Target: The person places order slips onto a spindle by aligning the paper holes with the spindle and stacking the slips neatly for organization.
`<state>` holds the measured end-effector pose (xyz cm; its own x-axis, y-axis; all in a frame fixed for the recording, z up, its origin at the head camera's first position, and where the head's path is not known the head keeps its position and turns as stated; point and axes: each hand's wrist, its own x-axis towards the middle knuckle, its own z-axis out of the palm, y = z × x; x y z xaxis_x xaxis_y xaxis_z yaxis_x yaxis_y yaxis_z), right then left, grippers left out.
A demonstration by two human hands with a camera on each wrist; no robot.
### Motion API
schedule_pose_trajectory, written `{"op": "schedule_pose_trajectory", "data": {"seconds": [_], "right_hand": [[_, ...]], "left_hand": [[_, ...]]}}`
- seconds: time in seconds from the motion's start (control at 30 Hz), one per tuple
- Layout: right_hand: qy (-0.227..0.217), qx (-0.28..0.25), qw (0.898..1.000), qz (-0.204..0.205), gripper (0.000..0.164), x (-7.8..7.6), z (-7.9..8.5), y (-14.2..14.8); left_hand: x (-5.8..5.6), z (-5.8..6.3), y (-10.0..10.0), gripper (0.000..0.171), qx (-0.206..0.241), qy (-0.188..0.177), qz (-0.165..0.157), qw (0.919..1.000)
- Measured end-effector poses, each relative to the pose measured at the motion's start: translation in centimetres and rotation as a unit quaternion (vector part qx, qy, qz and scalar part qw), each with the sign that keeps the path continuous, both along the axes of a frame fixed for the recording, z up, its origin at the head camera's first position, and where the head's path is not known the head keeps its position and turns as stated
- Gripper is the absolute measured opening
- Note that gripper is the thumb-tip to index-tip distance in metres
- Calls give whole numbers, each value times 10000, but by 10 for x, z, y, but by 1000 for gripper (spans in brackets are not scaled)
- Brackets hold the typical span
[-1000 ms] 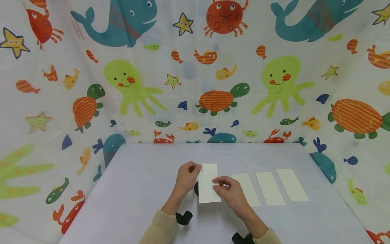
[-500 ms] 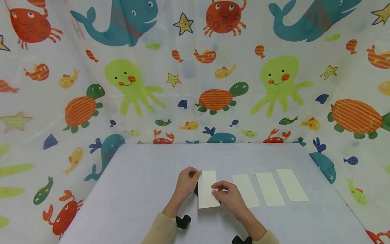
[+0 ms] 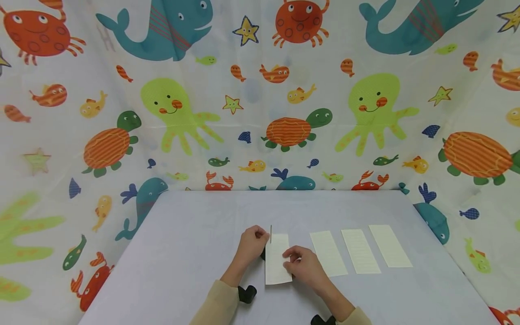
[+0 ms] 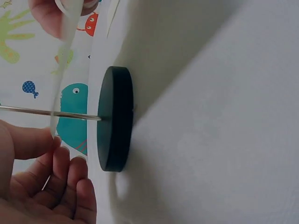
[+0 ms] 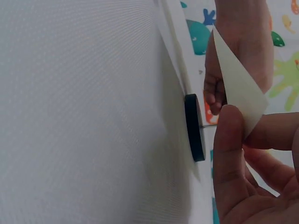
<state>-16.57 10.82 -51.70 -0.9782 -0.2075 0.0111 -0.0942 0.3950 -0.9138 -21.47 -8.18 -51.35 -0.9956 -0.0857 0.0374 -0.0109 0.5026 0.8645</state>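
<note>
The paper slip [image 3: 277, 264] spans between left hand [image 3: 249, 243] and right hand [image 3: 306, 266], the fingers of each pinching an edge.

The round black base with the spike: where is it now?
In the left wrist view, the black base sits left of centre on the white tabletop, its spike through the paper the left hand pinches.

Two hands [image 3: 251, 244] [image 3: 305, 265], four paper slips [image 3: 278, 264] [image 3: 329, 253] [image 3: 360, 251] [image 3: 390, 246], one metal rod [image 4: 77, 115], one black disc [image 4: 124, 119], two black wrist pieces [image 3: 247, 294] [image 3: 322, 320].

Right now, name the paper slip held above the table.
The leftmost slip, held by left hand and right hand; the other three lie on the table.
</note>
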Motion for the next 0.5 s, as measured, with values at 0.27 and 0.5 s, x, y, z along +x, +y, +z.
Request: {"op": "schedule_pose_trajectory", "data": {"seconds": [0.27, 0.5], "right_hand": [[183, 293, 9988, 332, 17, 3, 0, 0], [72, 419, 9975, 558, 18, 4, -3, 3]], "left_hand": [[-2, -10, -3, 8, -296, -46, -141, 9995], [-4, -17, -5, 8, -671, 60, -346, 9971]]}}
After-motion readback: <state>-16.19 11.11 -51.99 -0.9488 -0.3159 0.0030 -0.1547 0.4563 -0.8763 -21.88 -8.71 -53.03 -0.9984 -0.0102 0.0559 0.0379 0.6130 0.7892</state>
